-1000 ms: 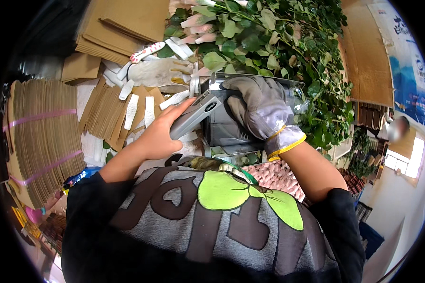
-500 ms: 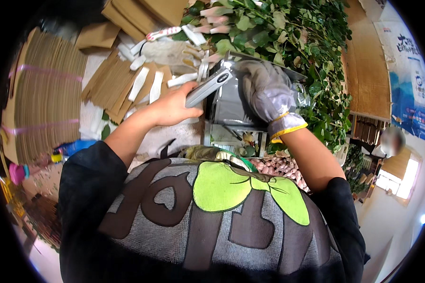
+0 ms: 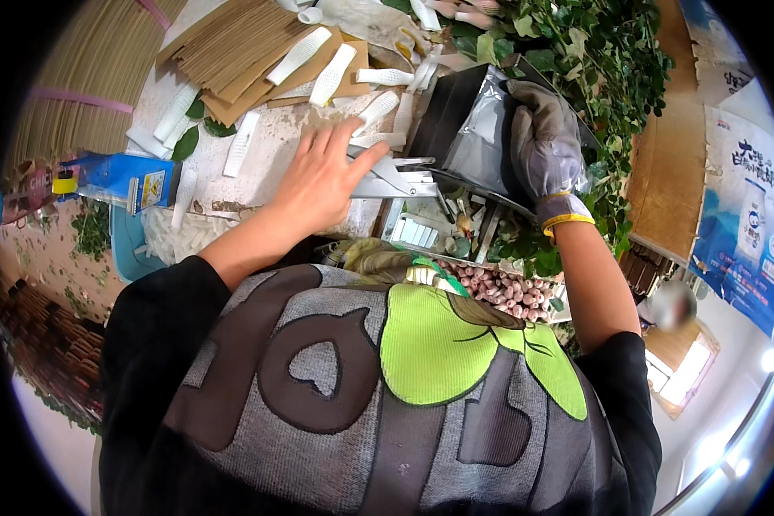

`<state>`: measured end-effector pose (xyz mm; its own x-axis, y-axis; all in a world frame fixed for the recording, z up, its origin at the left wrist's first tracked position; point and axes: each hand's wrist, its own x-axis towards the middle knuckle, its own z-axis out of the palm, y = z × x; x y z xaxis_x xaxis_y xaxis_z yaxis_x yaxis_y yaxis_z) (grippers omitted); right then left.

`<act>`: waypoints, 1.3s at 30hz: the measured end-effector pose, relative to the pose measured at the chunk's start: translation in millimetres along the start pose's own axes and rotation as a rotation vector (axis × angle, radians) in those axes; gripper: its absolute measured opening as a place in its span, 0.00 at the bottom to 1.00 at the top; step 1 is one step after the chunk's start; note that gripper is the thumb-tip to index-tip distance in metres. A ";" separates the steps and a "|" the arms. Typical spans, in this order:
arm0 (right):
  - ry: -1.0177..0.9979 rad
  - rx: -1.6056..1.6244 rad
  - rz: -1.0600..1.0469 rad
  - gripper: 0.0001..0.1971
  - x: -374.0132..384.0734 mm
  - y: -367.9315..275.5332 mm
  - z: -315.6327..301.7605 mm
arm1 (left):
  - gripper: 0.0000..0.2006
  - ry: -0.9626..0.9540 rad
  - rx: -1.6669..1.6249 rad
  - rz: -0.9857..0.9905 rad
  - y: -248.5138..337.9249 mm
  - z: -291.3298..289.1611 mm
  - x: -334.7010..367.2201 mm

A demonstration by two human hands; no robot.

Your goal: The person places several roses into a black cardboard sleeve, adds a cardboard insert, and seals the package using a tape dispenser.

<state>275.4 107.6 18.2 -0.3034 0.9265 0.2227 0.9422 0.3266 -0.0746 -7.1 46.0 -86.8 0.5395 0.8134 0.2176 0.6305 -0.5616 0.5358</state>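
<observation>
My bare left hand has its fingers and thumb around a grey stapler. The stapler's jaws stand apart and point right, close to a black box with a shiny clear plastic sheet over it. My right hand, in a grey glove with a yellow-edged cuff, curls over the right side of that box. Its fingertips are partly hidden against the plastic. Below the box lies an open tray with small white pieces inside.
White foam net sleeves lie on and around stacked cardboard sheets. Leafy stems crowd the right. Pink flower heads sit against my front. Left are a blue container and a light-blue basin of white sleeves.
My view has shifted, so the table contents appear higher. My left hand and the stapler have come lower beside the black box, and the stapler's jaws now show apart. The right hand stays at the box.
</observation>
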 end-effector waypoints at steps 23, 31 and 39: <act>-0.087 0.033 0.100 0.11 3.6 -12.1 -11.7 | 0.21 -0.142 0.275 0.296 -59.1 -31.0 168.1; -0.061 0.160 0.086 0.13 9.9 -9.1 -13.2 | 0.23 -0.564 0.315 0.033 -46.6 -28.8 179.3; -0.080 0.050 0.196 0.13 -0.2 -2.2 -11.0 | 0.22 -0.071 -0.091 -0.220 31.6 -96.1 138.5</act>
<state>274.9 104.6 29.0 -0.1273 0.9844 0.1215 0.9767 0.1457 -0.1578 33.9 155.5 38.7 0.4348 0.9000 0.0312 0.6860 -0.3535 0.6359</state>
